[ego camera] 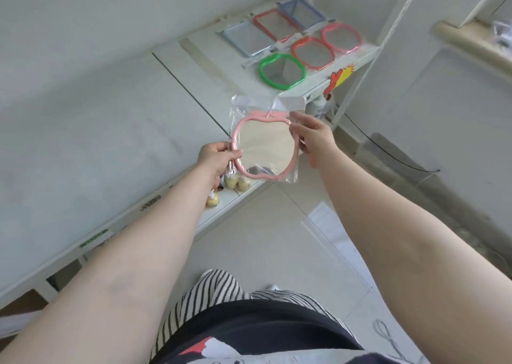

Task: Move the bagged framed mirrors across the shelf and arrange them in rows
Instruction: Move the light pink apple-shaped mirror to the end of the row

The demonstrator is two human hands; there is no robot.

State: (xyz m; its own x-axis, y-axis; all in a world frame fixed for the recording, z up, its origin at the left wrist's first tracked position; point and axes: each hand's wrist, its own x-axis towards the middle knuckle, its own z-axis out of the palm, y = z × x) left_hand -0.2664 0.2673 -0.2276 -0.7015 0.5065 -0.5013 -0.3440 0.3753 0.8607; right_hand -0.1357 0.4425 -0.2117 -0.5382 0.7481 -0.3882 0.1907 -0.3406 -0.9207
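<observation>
Both hands held a bagged pink apple-shaped mirror [263, 149] in the air just in front of the white shelf [116, 131]. The left hand [217, 158] gripped the mirror's left edge, thumb curled over the pink frame and fingers behind it. The right hand [313, 137] pinched the clear bag at the mirror's upper right edge, fingers bent around it.

At the far end of the shelf lay six more bagged mirrors in two rows. The row nearer the shelf's front edge held a green mirror [282, 71], an orange mirror [313, 53] and a pink mirror [343, 38], all apple-shaped. The row behind, toward the shelf's back, held a light blue mirror [250, 40], a red mirror [273, 25] and a dark blue mirror [300, 13], all rectangular, the neighbours overlapping.

On a lower level of the shelf, under the left hand, sat small yellow items [235, 182]. A red and yellow sticker [339, 77] hung on the shelf's front edge near the green mirror.
</observation>
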